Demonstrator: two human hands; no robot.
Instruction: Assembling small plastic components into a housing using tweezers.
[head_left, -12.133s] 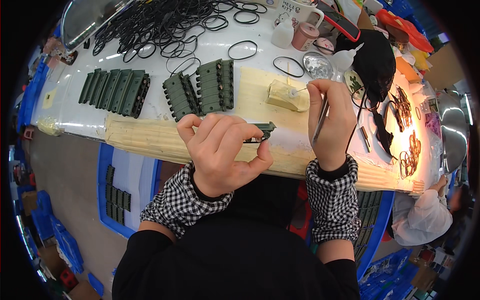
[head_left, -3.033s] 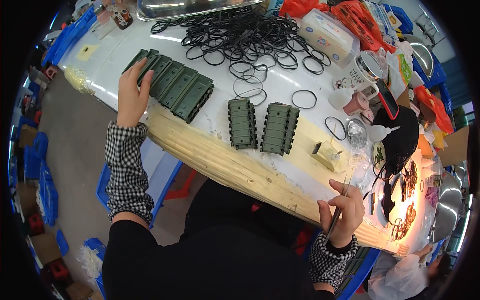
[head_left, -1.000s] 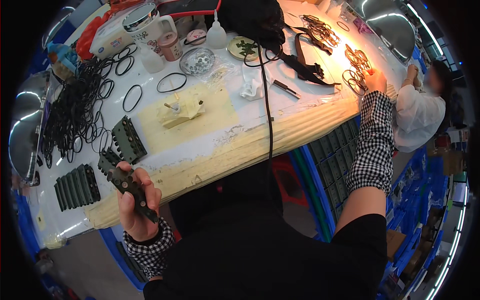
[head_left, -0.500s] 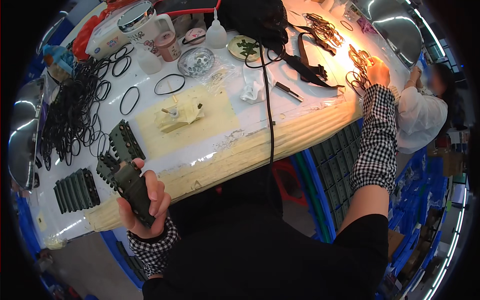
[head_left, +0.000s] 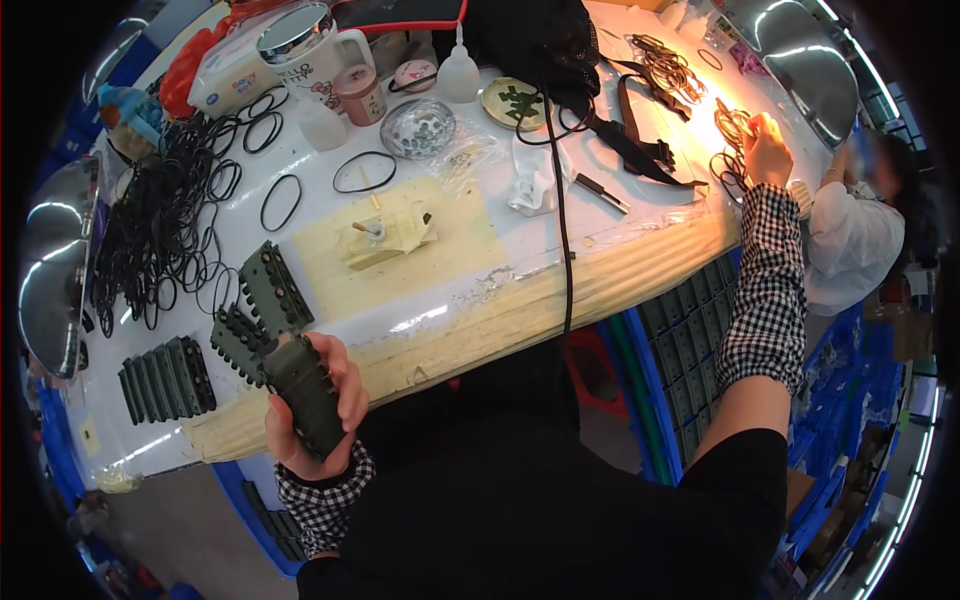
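Over the table's cream padded edge (head_left: 450,345), the left hand (head_left: 350,400) holds a dark green track-like strip (head_left: 308,395), its thumb along 1 side and its fingers curled along the other. Presumably that grip steadies the strip while leaving much of its upper face uncovered. Just beyond lie 2 similar knobbed strips (head_left: 275,285); whether the held strip touches the nearer is unclear. Farther left, ridged green plates (head_left: 165,382) sit packed close, probably to save room. Toward the table's right end, the right hand (head_left: 768,155) is at the looped bands (head_left: 735,120), its fingers bent close together; whether they pinch a band, I cannot tell. Those loops lie in strong light, perhaps to make them easier to see. Below, a blue crate (head_left: 656,400) holds green plates in rows, likely for a close fit.
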